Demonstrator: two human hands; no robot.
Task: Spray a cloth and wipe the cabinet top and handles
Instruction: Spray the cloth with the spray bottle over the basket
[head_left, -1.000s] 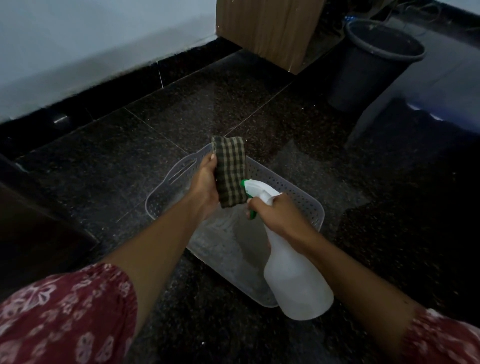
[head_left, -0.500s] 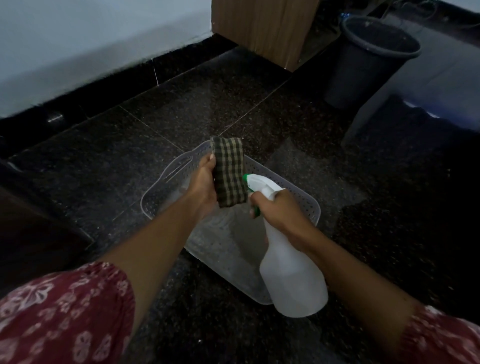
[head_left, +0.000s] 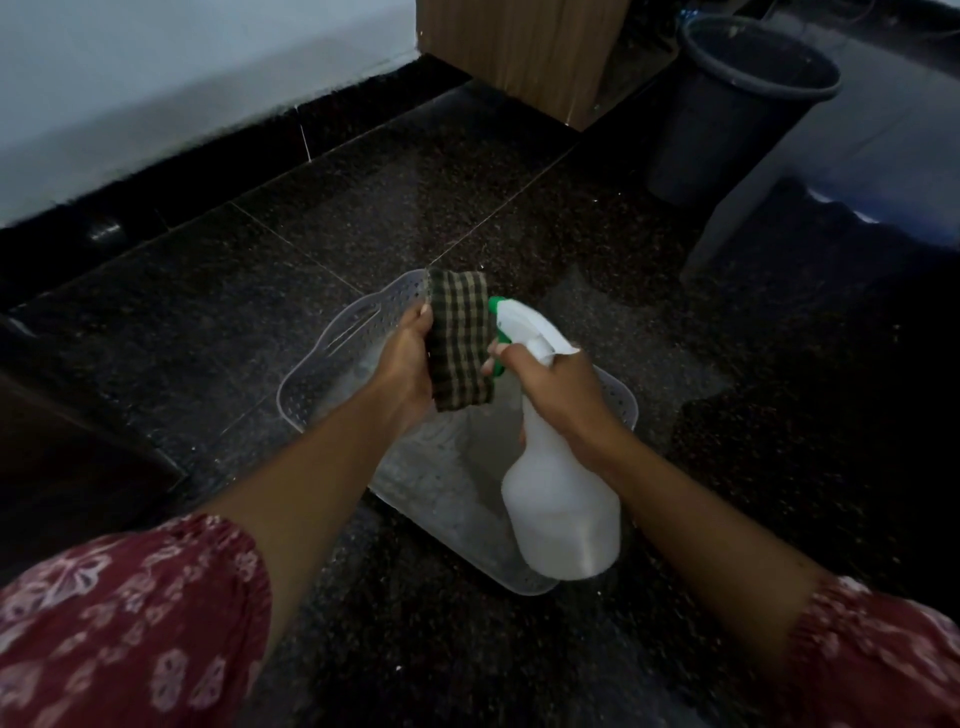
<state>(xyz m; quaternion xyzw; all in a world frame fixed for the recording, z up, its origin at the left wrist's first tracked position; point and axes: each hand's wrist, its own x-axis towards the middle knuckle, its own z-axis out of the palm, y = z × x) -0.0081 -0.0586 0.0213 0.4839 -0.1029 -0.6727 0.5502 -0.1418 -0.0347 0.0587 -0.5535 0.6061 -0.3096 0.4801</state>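
Note:
A folded green-and-tan checked cloth (head_left: 461, 338) stands upright in my left hand (head_left: 408, 364), which grips it along its left edge. My right hand (head_left: 558, 389) grips the neck of a white spray bottle (head_left: 563, 499) with a green nozzle and trigger. The nozzle points left at the cloth, almost touching it, and a finger lies on the trigger. Both hands are held above a clear perforated plastic basket (head_left: 332, 364) on the dark floor.
The floor is dark speckled granite tile. A wooden cabinet (head_left: 519, 47) stands at the back, a dark grey bin (head_left: 737, 98) to its right. A pale wall runs along the back left, and a dark piece of furniture (head_left: 67, 457) sits at the left.
The view has shifted slightly and both hands sit a little higher in the frame. The nozzle stays aimed at the cloth; the grips are the same.

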